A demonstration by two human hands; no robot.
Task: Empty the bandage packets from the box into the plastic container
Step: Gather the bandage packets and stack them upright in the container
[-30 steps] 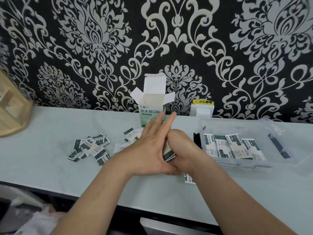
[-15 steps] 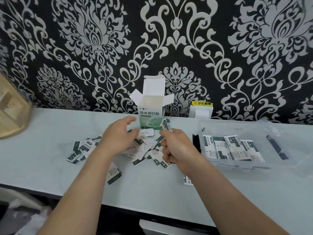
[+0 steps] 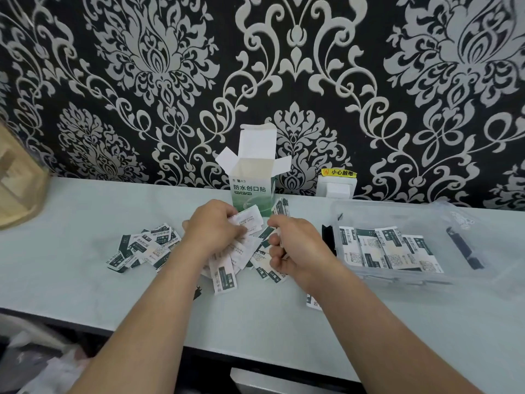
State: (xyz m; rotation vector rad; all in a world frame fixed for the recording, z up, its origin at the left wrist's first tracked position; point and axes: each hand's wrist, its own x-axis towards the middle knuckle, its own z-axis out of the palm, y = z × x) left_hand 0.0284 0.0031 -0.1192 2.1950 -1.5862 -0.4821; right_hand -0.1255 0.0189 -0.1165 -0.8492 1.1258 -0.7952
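An open white-and-green bandage box (image 3: 251,184) stands upright at the back of the counter, flaps up. In front of it lies a loose pile of bandage packets (image 3: 241,258). My left hand (image 3: 211,233) rests on that pile and pinches packets at its top. To the right of the pile, my right hand (image 3: 294,245) grips a small stack of packets (image 3: 281,207) that sticks up above my fingers. To the right sits the clear plastic container (image 3: 480,260), with several packets (image 3: 389,248) lying inside. Another heap of packets (image 3: 143,247) lies to the left.
A single packet (image 3: 312,300) lies partly under my right forearm. A white wall socket (image 3: 336,187) with a yellow label sits behind the container. A wooden object (image 3: 17,183) stands at the far left. The counter's front edge (image 3: 255,351) runs below my forearms.
My hands have parted from the pressed-together hold. The left hand dropped onto the packet pile, which spread out on the counter; the right keeps a small stack.
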